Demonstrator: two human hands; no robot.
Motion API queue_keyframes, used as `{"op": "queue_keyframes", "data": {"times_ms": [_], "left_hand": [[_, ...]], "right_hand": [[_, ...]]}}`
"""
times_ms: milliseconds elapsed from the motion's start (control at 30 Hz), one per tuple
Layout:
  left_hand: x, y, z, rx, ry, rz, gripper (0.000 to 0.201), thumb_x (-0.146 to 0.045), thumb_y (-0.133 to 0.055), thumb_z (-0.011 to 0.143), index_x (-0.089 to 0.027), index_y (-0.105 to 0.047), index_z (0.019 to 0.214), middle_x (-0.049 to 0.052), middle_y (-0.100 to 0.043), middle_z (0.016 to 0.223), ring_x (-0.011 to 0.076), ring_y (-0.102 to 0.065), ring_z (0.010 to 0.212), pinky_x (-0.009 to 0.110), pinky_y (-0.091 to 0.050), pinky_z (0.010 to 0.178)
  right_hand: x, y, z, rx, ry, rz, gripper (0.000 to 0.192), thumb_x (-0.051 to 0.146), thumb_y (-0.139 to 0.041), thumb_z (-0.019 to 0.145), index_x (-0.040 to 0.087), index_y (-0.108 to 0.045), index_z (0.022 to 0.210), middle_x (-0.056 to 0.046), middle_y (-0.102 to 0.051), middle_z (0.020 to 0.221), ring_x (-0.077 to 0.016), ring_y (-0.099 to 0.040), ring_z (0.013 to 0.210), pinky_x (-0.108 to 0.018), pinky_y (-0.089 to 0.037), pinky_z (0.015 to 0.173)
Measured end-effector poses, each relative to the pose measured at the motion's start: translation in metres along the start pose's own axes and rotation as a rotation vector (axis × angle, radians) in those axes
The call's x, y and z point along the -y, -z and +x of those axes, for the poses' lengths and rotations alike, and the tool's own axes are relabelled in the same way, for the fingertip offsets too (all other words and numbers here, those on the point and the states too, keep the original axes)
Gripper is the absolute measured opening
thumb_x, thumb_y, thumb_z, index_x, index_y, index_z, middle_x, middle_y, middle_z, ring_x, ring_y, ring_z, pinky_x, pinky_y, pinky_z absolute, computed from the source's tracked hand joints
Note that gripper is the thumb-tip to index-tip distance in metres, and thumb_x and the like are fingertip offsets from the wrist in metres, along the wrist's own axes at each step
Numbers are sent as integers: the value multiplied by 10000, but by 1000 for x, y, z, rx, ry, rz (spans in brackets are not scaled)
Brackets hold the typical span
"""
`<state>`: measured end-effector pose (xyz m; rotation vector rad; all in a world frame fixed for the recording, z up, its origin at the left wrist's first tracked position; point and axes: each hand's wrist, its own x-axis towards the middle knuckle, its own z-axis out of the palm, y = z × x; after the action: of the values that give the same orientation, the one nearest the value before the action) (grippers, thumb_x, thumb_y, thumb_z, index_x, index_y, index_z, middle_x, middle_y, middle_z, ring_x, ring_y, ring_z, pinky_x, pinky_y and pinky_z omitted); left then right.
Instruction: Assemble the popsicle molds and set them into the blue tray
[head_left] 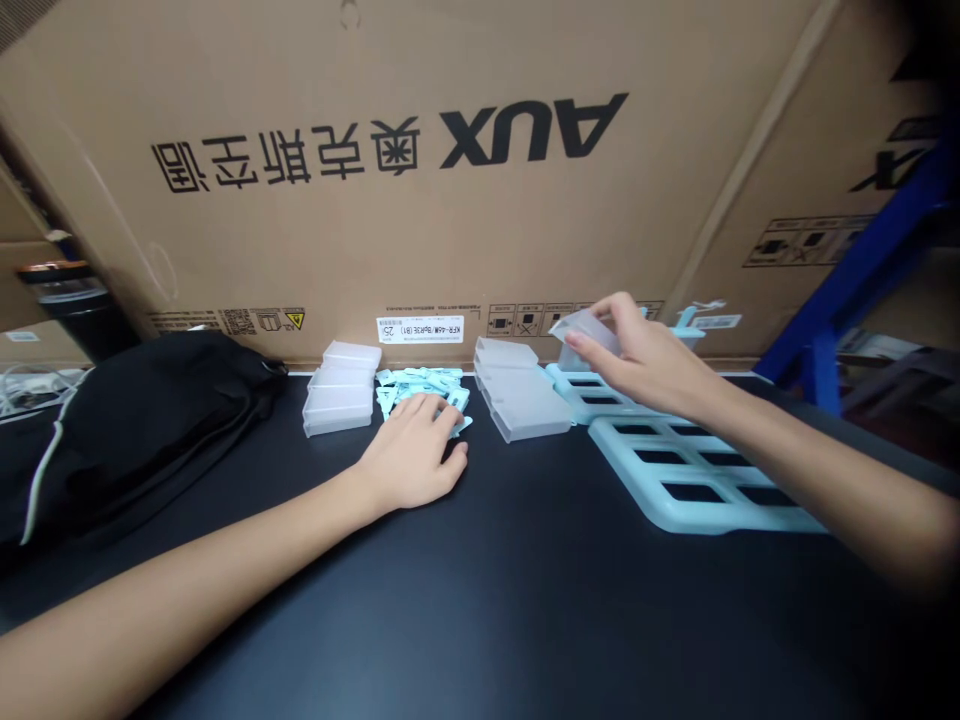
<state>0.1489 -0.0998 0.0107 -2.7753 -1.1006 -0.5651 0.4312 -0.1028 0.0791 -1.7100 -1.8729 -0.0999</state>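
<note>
My left hand (418, 450) rests on the near edge of a pile of small light-blue plastic pieces (427, 380). Its thumb is apart from the fingers, and the fingertips are partly lost among the pieces. My right hand (626, 350) is closed on a translucent plastic box (589, 330), tilted above a light-blue frame (592, 390) at the back. To the left of the pile lie several similar translucent boxes (341, 390), laid close together. Between the pile and the right hand sits another group of translucent boxes (521, 395).
A larger light-blue frame with rectangular openings (652, 490) lies under my right forearm. Large cardboard boxes (420, 240) stand along the table's back edge. A black cloth bag (157, 420) and a dark bottle (82, 315) are at left, a blue metal post (821, 375) at right.
</note>
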Motion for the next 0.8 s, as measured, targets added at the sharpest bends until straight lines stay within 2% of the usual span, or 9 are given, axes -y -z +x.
{"op": "queue_keyframes", "data": {"times_ms": [100,200,333,433,800], "left_hand": [[0,1,-1,-2,3,-1,299,-327,-474,915,-158,-577,1138,111,-587,1110,280,-516,1111,443,-419,1007],[0,1,-1,-10,1,-3,292,-327,-470,915,-162,-576,1132,109,-584,1107,280,-515,1110,445,-418,1009],[0,2,-2,-10,-1,-14,273,-328,-465,916,-160,-580,1099,106,-580,1087,277,-522,1095,444,-420,1008],[0,2,-2,-9,1,-17,264,-332,-465,916,-162,-582,1082,102,-578,1072,277,-524,1085,447,-425,999],[0,1,-2,-6,2,-14,265,-330,-462,921,-153,-582,1077,106,-579,1070,279,-523,1086,445,-425,993]], "right_hand": [[34,5,13,41,101,-15,532,659,-317,904,214,-431,1171,-97,-667,850,-277,-618,775,-404,-438,685],[50,6,29,113,226,-47,550,650,-302,911,207,-427,1212,-138,-670,1034,-296,-624,890,-422,-457,732],[37,5,37,241,372,-83,568,639,-418,870,227,-440,1261,-145,-602,1251,-314,-602,1055,-443,-477,843],[21,2,34,273,410,-90,625,647,-490,833,224,-445,1291,-150,-567,1309,-324,-559,1159,-462,-467,930],[11,-20,40,352,495,-192,546,634,-478,845,193,-568,1154,-141,-617,1156,-304,-551,1082,-451,-457,873]]}}
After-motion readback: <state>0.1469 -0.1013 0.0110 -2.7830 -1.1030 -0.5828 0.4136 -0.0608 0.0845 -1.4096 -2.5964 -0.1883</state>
